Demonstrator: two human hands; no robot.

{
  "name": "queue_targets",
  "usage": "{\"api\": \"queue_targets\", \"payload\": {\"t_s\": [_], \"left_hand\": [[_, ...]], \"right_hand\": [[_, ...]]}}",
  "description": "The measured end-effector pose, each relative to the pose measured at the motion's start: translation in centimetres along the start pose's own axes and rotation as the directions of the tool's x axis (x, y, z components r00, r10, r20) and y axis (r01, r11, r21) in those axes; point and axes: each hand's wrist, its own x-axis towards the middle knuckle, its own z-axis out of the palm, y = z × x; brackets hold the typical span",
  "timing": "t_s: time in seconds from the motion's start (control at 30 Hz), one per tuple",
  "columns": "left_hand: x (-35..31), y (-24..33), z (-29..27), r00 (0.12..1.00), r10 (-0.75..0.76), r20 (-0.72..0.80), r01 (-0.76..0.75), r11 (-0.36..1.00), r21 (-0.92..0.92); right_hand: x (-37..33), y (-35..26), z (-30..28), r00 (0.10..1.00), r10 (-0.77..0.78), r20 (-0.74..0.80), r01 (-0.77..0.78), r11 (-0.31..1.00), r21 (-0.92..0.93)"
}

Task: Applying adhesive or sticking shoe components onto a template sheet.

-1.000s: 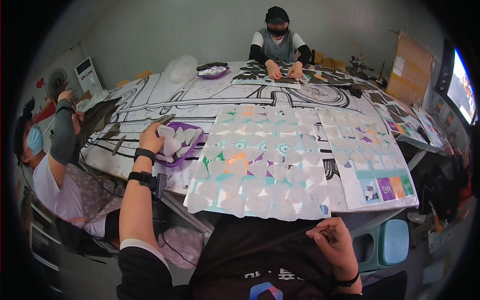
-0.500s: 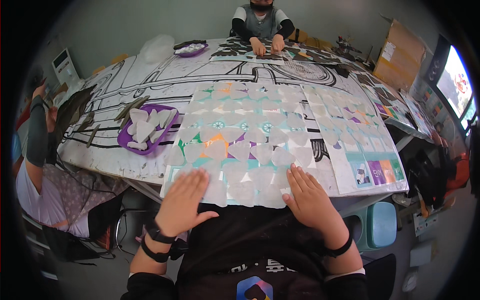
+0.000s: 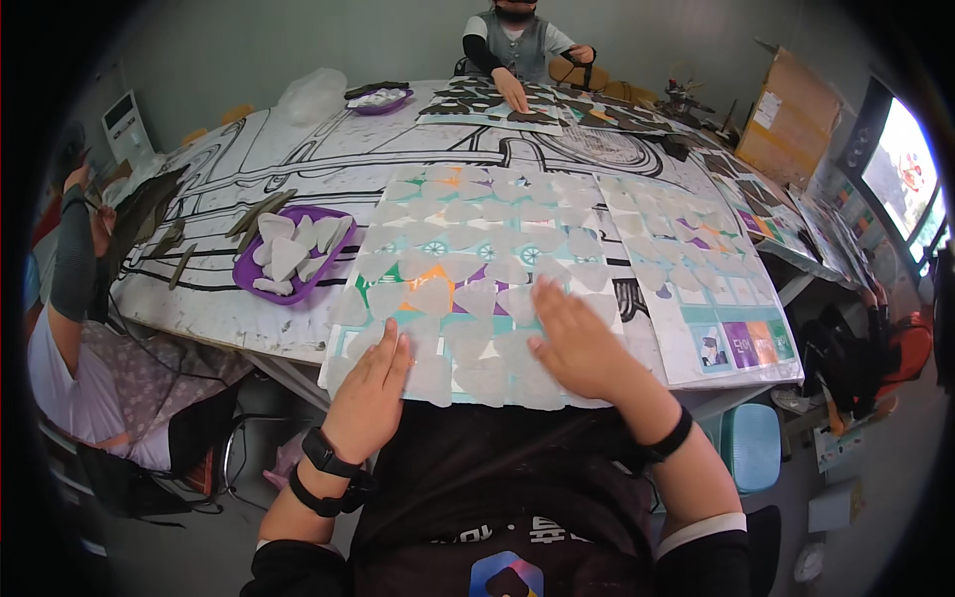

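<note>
In front of me a printed sheet [image 3: 430, 274] lies on the table, almost covered by rows of thin, pale grey, rounded flat pieces [image 3: 431, 298]. My left hand [image 3: 368, 388] rests flat near the sheet's front left corner, fingers stretched out over the pieces. Slightly blurred, my right hand [image 3: 582, 343] is spread palm down over pieces at the right of the front rows. Neither hand grips anything that I can see. To the left stands a purple basket [image 3: 343, 239] holding several similar pale pieces.
A second printed sheet [image 3: 662, 343] with pale pieces lies to the right. Across the table [image 3: 209, 318] a co-worker [image 3: 512, 92] handles dark pieces on sheets. Another purple basket [image 3: 393, 103], a plastic bag [image 3: 310, 98] and a cardboard box [image 3: 791, 114] stand farther back. Someone sits at left.
My right hand has moved left and farther in over the sheet. The left hand has shifted slightly, its fingers turning more upright. Across the table, one of the co-worker's hands has lifted away.
</note>
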Motion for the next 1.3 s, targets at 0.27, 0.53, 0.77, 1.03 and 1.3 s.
{"api": "queue_targets", "payload": {"t_s": [0.27,0.53,0.77,1.03,1.3], "left_hand": [[-0.3,-0.4,0.3,0.999,0.043,0.022,-0.042,0.999,-0.022],[-0.3,-0.4,0.4,0.998,0.053,0.014,-0.053,0.999,-0.003],[-0.2,-0.6,0.2,0.998,0.056,-0.004,-0.056,0.998,-0.002],[-0.2,-0.1,0.3,0.999,0.032,0.0,-0.032,0.999,-0.013],[-0.5,-0.1,0.0,0.999,0.036,0.01,-0.036,0.999,0.025]], "right_hand": [[2.5,1.9,1.1,0.999,0.016,0.045,-0.015,1.0,-0.012],[2.2,4.1,2.4,0.959,0.078,0.271,-0.071,0.997,-0.037],[1.4,3.0,0.3,0.982,0.138,0.127,-0.123,0.985,-0.123],[-2.2,4.4,-0.6,0.975,0.207,0.077,-0.204,0.978,-0.05],[-3.3,3.1,-0.4,0.981,0.157,0.11,-0.132,0.969,-0.209]]}}
